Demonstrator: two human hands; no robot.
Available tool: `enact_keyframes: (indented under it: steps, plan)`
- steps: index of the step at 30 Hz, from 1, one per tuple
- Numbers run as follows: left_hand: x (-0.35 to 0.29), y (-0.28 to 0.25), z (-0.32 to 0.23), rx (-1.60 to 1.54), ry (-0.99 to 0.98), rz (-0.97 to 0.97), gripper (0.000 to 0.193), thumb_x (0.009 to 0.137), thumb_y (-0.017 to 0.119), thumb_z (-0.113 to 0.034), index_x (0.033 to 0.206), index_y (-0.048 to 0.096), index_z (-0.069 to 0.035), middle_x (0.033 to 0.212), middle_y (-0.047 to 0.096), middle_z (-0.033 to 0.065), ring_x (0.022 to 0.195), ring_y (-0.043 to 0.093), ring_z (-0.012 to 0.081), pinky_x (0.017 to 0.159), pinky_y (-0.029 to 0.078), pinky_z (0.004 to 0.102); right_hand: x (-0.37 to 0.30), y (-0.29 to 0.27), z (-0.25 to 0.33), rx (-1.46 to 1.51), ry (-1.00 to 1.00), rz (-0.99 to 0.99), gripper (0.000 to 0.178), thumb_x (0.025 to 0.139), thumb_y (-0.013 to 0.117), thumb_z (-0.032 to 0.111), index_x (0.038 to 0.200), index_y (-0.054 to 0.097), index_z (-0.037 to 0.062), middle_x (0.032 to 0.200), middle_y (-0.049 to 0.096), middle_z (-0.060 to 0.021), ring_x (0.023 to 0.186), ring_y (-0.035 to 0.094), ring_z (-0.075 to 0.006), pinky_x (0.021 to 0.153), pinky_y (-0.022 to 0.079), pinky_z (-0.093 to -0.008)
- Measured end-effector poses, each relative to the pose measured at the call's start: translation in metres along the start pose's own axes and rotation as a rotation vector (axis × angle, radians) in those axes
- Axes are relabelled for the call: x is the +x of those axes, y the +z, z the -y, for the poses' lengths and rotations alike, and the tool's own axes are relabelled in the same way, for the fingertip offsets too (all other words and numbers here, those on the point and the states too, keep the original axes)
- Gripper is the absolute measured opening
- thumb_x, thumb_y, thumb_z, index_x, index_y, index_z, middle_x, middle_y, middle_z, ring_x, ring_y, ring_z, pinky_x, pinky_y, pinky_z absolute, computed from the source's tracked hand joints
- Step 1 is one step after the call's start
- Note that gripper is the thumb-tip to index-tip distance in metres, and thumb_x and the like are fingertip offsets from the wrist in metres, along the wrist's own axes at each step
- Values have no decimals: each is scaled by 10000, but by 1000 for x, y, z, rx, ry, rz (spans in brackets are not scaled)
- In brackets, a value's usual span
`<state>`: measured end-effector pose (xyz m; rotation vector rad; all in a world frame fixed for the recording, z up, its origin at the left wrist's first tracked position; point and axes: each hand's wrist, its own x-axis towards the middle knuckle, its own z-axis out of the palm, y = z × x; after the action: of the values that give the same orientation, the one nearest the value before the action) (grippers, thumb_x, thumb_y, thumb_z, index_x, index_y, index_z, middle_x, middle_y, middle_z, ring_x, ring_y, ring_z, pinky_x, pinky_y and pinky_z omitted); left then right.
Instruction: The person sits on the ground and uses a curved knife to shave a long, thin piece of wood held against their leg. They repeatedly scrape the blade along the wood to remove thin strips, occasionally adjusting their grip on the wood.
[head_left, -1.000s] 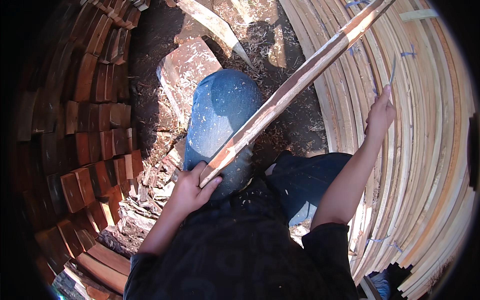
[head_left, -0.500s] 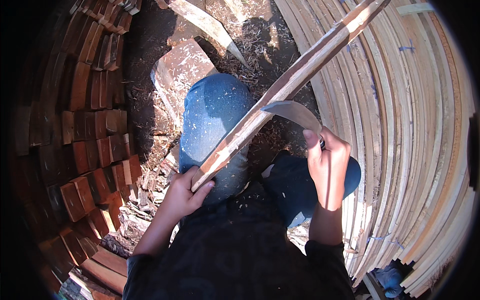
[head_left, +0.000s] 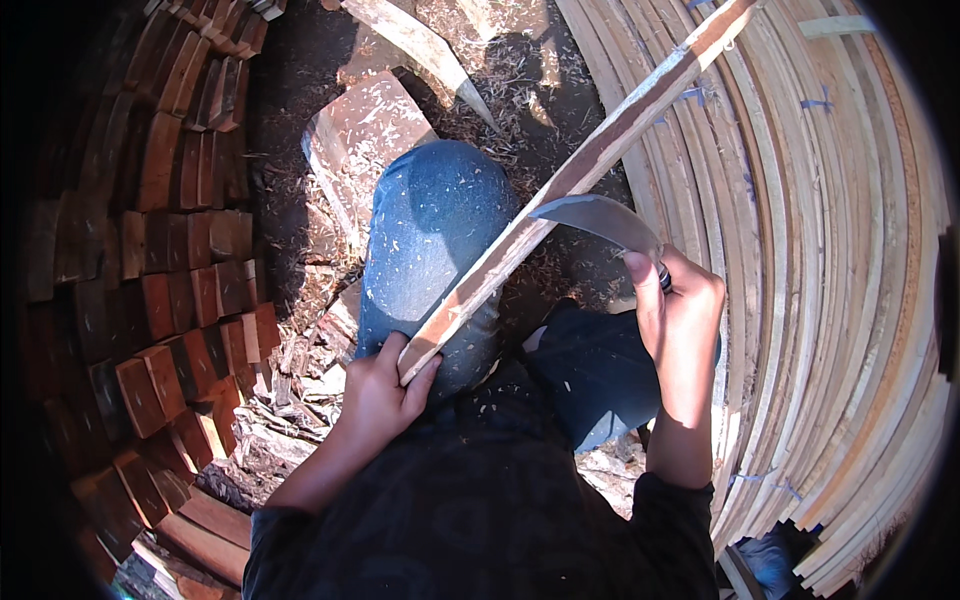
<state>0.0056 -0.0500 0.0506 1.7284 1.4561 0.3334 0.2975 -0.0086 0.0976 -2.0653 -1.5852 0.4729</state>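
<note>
A long, rough wooden stick (head_left: pixel 572 182) runs slantwise across my knee, from my lap up to the far right. Its near end sits in my left hand (head_left: pixel 385 395), the fingers closed round it. My right hand (head_left: pixel 680 305) grips a knife with a curved, sickle-like blade (head_left: pixel 600 219). The thumb lies along the base of the blade, and the handle is mostly hidden in the fist. The blade's tip meets or overlaps the stick's right side; I cannot tell whether it cuts in. Wood shavings speckle my jeans (head_left: pixel 430 240).
Stacked reddish wood blocks (head_left: pixel 160 380) rise on the left. Long pale wooden strips (head_left: pixel 800 300), tied in places with blue string, fill the right. Beyond my knee lie a flat wood block (head_left: pixel 375 115) and a pointed slab (head_left: pixel 425 45) among shavings. Bark scraps (head_left: pixel 285 440) lie at lower left.
The stick has rolled, so a darker brown face now shows, and its near end has shifted slightly right. My right hand with the knife has moved a little right and nearer to me.
</note>
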Motion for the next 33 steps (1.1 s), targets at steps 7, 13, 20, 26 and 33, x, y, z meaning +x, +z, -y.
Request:
enact_keyframes:
  steps: [7, 13, 20, 26, 33]
  plan:
    - [-2, 5, -1, -23, -22, -7, 259, 858, 675, -206, 877, 537, 13, 596, 595, 220, 568, 638, 390, 496, 498, 441, 24, 6, -14, -193, -165, -74, 443, 780, 755, 412, 672, 579, 19, 513, 524, -159, 466, 556, -333, 427, 415, -370]
    - [-2, 3, -3, -4, -41, -10, 206, 878, 631, -154, 920, 543, 28, 625, 605, 200, 592, 652, 372, 521, 486, 387, 40, 11, -16, -261, -229, -183, 489, 830, 681, 478, 680, 594, 21, 534, 538, -165, 493, 561, -335, 459, 431, -378]
    - [2, 1, -1, 39, 25, -49, 244, 847, 680, -219, 879, 554, -12, 597, 601, 210, 578, 634, 396, 522, 508, 452, 78, -40, -92, 37, 201, -438, 583, 995, 484, 400, 558, 410, 22, 523, 293, 13, 529, 250, -93, 481, 208, -321]
    - [-1, 1, -4, 24, 25, -53, 253, 836, 690, -223, 863, 555, -10, 594, 599, 206, 567, 633, 388, 521, 508, 450, -29, 23, -123, 234, 285, -157, 536, 1008, 456, 373, 574, 354, 77, 525, 313, 35, 468, 261, -57, 434, 204, -270]
    - [4, -5, 0, -109, 7, 16, 252, 840, 694, -209, 798, 544, -11, 570, 557, 182, 533, 600, 359, 515, 463, 405, -92, 90, -72, 1033, 823, 152, 252, 984, 489, 296, 850, 439, 87, 529, 373, 16, 370, 354, -73, 345, 307, -226]
